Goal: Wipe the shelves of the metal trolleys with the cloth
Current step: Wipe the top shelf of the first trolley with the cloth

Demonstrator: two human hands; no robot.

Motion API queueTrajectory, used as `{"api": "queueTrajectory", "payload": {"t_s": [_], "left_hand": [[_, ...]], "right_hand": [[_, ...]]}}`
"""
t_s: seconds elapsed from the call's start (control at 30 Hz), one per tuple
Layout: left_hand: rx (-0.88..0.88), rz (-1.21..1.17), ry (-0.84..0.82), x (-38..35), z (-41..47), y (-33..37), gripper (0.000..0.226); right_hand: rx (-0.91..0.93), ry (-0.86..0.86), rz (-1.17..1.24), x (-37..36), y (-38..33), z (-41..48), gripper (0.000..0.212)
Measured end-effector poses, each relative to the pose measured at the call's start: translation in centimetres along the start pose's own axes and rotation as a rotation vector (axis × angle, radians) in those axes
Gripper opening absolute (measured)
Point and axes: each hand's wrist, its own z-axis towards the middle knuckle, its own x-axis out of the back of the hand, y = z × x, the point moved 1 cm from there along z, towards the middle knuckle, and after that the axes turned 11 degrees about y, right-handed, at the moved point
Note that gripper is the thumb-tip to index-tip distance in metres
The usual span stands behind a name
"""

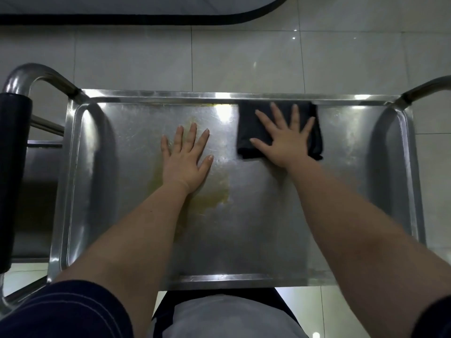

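Observation:
The top shelf of a stainless steel trolley [353, 181] fills the middle of the head view, with a raised rim all round. A folded dark cloth [246, 132] lies against the far rim, right of centre. My right hand [285, 140] presses flat on the cloth with fingers spread. My left hand [186, 159] rests flat on the bare metal left of centre, fingers apart, holding nothing. Yellowish smears [214, 196] stain the shelf around and below my left hand and along the far rim.
A curved trolley handle [36, 71] rises at the far left corner, another handle [427, 87] at the right. A second trolley with a black padded grip [12, 167] stands to the left. Glossy floor tiles [244, 57] lie beyond, with a dark-edged mat [146, 18] at the top.

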Motion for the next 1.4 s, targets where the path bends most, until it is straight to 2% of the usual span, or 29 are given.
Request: {"api": "queueTrajectory", "payload": {"t_s": [0.13,0.23,0.3,0.43,0.5,0.57,0.7,0.8,0.87,0.97,1.03,1.13,1.3,1.4], "left_hand": [[-0.007,-0.023,0.025,-0.1,0.0,0.2,0.064],[-0.009,0.004,0.012,-0.2,0.1,0.3,0.065],[-0.011,0.018,0.008,-0.3,0.1,0.3,0.066],[-0.001,0.025,-0.006,-0.2,0.1,0.4,0.065],[-0.002,0.018,-0.003,-0.3,0.2,0.4,0.065],[-0.013,0.003,-0.002,-0.3,0.3,0.4,0.067],[-0.020,0.004,-0.002,-0.4,0.6,0.7,0.067],[-0.024,0.015,-0.006,-0.5,0.7,1.0,0.066],[-0.022,0.008,-0.006,-0.5,0.7,0.9,0.066],[-0.012,0.009,-0.001,-0.4,0.6,0.9,0.066],[0.000,0.011,0.000,-0.3,0.7,1.0,0.065],[0.000,0.005,0.000,-0.3,0.7,0.9,0.064],[0.002,0.004,-0.003,-0.5,0.8,1.0,0.065],[0.006,0.011,-0.001,-0.5,0.8,0.9,0.065]], "right_hand": [[-0.200,-0.007,0.018,0.4,7.7,-1.5,0.076],[-0.256,-0.001,0.020,0.4,6.9,-1.5,0.077],[-0.223,0.000,0.043,0.3,3.0,-0.4,0.078],[-0.019,0.001,0.023,0.2,-4.9,0.6,0.074],[0.018,-0.004,0.010,0.1,-4.7,0.8,0.071],[0.014,0.007,0.002,0.1,-1.6,0.9,0.072],[-0.225,0.013,0.019,0.3,6.8,0.1,0.075],[-0.327,-0.003,0.021,0.3,6.4,-0.4,0.071],[-0.273,0.004,0.035,0.0,2.3,0.2,0.072],[-0.057,0.021,0.019,-0.6,-4.9,0.5,0.073],[0.016,0.020,0.011,-0.6,-6.6,0.5,0.073],[-0.009,0.019,0.000,-0.4,-2.5,0.3,0.073],[-0.386,-0.006,0.047,0.3,10.3,-2.2,0.073],[-0.418,-0.024,0.051,0.3,9.7,-2.7,0.074]]}}
